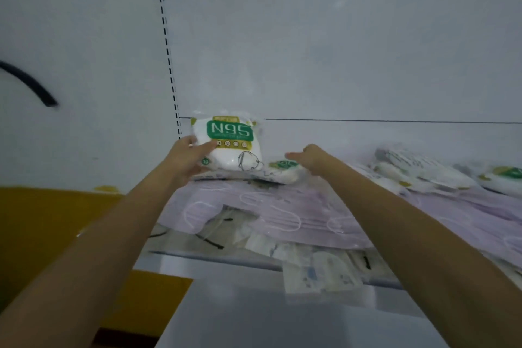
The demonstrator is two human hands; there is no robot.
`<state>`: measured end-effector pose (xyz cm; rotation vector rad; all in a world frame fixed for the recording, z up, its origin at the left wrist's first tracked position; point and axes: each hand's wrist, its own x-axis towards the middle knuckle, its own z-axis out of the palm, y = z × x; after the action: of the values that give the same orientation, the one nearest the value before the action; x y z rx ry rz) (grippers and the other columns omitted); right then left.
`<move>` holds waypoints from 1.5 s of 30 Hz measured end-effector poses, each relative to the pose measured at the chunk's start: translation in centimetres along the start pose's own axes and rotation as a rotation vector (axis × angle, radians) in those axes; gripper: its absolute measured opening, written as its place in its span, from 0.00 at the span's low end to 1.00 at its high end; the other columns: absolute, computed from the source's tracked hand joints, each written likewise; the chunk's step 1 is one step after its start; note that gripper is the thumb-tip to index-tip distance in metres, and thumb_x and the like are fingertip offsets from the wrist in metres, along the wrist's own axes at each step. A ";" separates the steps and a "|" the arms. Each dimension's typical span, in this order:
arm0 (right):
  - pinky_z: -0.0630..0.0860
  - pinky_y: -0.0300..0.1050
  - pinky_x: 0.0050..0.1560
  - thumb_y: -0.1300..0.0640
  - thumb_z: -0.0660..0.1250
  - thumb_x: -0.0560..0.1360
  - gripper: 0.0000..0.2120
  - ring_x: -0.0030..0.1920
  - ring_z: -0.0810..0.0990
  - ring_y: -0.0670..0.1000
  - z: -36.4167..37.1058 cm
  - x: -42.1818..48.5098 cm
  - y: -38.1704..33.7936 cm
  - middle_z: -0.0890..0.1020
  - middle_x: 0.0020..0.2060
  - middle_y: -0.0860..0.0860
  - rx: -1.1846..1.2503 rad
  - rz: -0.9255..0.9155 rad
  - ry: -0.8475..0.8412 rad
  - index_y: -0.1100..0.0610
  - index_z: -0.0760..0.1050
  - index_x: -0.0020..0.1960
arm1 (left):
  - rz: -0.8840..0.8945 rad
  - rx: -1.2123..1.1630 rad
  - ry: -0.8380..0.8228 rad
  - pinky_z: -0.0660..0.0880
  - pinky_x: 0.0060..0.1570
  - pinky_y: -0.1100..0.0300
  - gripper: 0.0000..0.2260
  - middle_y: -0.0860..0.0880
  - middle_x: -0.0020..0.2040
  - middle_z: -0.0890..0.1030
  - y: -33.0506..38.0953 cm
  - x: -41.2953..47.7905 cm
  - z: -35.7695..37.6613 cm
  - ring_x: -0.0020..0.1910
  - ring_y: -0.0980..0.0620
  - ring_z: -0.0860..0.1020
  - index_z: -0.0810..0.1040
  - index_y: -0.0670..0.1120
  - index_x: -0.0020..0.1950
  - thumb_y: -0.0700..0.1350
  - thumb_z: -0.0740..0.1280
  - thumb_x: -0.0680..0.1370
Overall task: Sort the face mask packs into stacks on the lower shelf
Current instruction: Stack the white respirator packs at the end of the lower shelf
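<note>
White shelf [214,259], white back wall [339,65] behind. Lilac mask packs [282,206] cover most of it, L to R. Clear packs of white masks [319,263] at front edge, some overhanging. At back: upright N95 pack [230,147] far L, flat N95 packs [423,175] to R; can't tell if these touch the shelf or sit on the lilac layer.

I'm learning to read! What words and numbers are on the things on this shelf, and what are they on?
"N95": green label on the upright mask pack gripped by the left hand.
"10": small green circle at that pack's lower left.
Small print under "N95": too blurred to read.
Green labels on the flat pack beside the right hand and on the far-right pack: too blurred.
</note>
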<state>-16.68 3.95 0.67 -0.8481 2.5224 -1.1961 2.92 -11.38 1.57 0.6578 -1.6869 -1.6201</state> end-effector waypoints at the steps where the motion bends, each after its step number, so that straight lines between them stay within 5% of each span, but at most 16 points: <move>1: 0.70 0.45 0.44 0.46 0.67 0.75 0.36 0.55 0.73 0.57 0.6 0.3 0.2 0.68 0.68 0.61 -0.094 0.031 -0.015 0.68 0.59 0.71 | -0.009 0.002 0.013 0.79 0.29 0.62 0.18 0.42 0.59 0.76 0.0 0.5 -0.6 0.42 0.51 0.77 0.68 0.40 0.65 0.39 0.67 0.77; 4: 0.71 0.49 0.58 0.42 0.70 0.71 0.42 0.66 0.68 0.61 1.7 0.7 0.5 0.66 0.69 0.61 -0.190 0.082 -0.016 0.64 0.57 0.73 | -0.012 0.051 0.000 0.79 0.34 0.56 0.22 0.43 0.62 0.74 0.3 1.7 -1.3 0.45 0.50 0.77 0.65 0.45 0.68 0.39 0.67 0.77; 7: 0.59 0.52 0.71 0.38 0.68 0.70 0.42 0.73 0.60 0.58 1.7 0.0 0.8 0.60 0.74 0.56 -0.221 0.012 -0.060 0.56 0.55 0.75 | 0.035 0.065 -0.075 0.77 0.36 0.53 0.35 0.50 0.64 0.68 0.3 2.6 -1.3 0.52 0.45 0.76 0.52 0.56 0.76 0.36 0.66 0.77; 12: 0.59 0.45 0.69 0.46 0.71 0.71 0.32 0.70 0.65 0.55 1.4 -1.7 1.2 0.66 0.71 0.53 -0.211 -0.045 -0.161 0.53 0.66 0.71 | 0.072 0.230 -0.136 0.76 0.47 0.52 0.25 0.50 0.74 0.62 -0.1 3.8 -1.4 0.55 0.49 0.73 0.62 0.53 0.74 0.37 0.61 0.79; 18: 0.66 0.37 0.52 0.52 0.69 0.74 0.19 0.59 0.76 0.52 2.7 -2.3 1.3 0.77 0.62 0.53 -0.164 -0.149 0.071 0.58 0.75 0.63 | 0.042 0.219 -0.146 0.78 0.46 0.53 0.20 0.47 0.59 0.72 -0.8 4.4 -2.2 0.53 0.47 0.76 0.67 0.54 0.70 0.44 0.64 0.79; 21: 0.72 0.43 0.55 0.53 0.67 0.76 0.16 0.55 0.77 0.54 2.7 -2.3 0.9 0.80 0.57 0.55 0.012 -0.166 0.255 0.59 0.78 0.60 | 0.034 0.177 -0.106 0.77 0.50 0.51 0.14 0.49 0.60 0.74 -0.9 4.9 -3.2 0.55 0.47 0.76 0.70 0.56 0.64 0.52 0.64 0.79; 24: 0.74 0.43 0.46 0.53 0.66 0.77 0.14 0.48 0.79 0.53 3.0 -2.8 0.1 0.82 0.53 0.56 0.182 -0.228 0.400 0.58 0.79 0.59 | 0.020 0.074 -0.054 0.78 0.47 0.53 0.12 0.50 0.61 0.74 -0.8 5.2 -4.5 0.57 0.48 0.75 0.71 0.54 0.60 0.55 0.63 0.78; 30: 0.68 0.28 0.47 0.59 0.64 0.77 0.13 0.54 0.73 0.46 5.8 -4.6 -3.5 0.77 0.53 0.50 0.286 -0.602 0.615 0.61 0.77 0.60 | 0.018 -0.083 0.104 0.75 0.39 0.58 0.13 0.50 0.56 0.76 -1.0 5.2 -7.4 0.49 0.50 0.77 0.70 0.51 0.60 0.56 0.59 0.79; 33: 0.69 0.22 0.50 0.60 0.65 0.77 0.15 0.61 0.71 0.48 6.9 -4.7 -5.2 0.75 0.60 0.54 0.376 -0.672 0.537 0.60 0.75 0.63 | -0.010 -0.090 0.094 0.74 0.40 0.58 0.17 0.51 0.54 0.76 -1.0 5.1 -9.2 0.45 0.52 0.76 0.70 0.51 0.63 0.59 0.56 0.80; 36: 0.71 0.26 0.55 0.61 0.66 0.76 0.16 0.63 0.69 0.45 9.6 -4.8 -6.6 0.72 0.65 0.54 0.368 -0.747 0.256 0.58 0.74 0.64 | -0.020 -0.079 -0.051 0.74 0.55 0.52 0.21 0.52 0.56 0.76 -0.8 4.5 -9.8 0.54 0.50 0.76 0.72 0.53 0.62 0.64 0.54 0.78; 40: 0.70 0.42 0.64 0.58 0.69 0.74 0.20 0.66 0.67 0.44 12.8 -4.2 -7.7 0.67 0.70 0.49 0.264 -0.685 -0.093 0.49 0.72 0.65 | 0.040 0.011 -0.025 0.78 0.43 0.54 0.19 0.48 0.61 0.77 -1.0 3.9 -10.9 0.51 0.49 0.79 0.69 0.48 0.64 0.50 0.68 0.75; 45: 0.66 0.43 0.64 0.47 0.65 0.76 0.26 0.69 0.67 0.53 13.0 -0.8 -8.5 0.67 0.71 0.51 0.123 -0.439 -0.012 0.51 0.65 0.71 | 0.041 -0.023 0.020 0.78 0.45 0.51 0.23 0.44 0.61 0.77 -2.2 4.3 -15.5 0.49 0.48 0.80 0.66 0.45 0.68 0.42 0.69 0.75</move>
<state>-7.00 -8.08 -1.25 -1.4183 2.2899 -1.4434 11.93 -24.74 -0.38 0.6219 -1.6553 -1.5965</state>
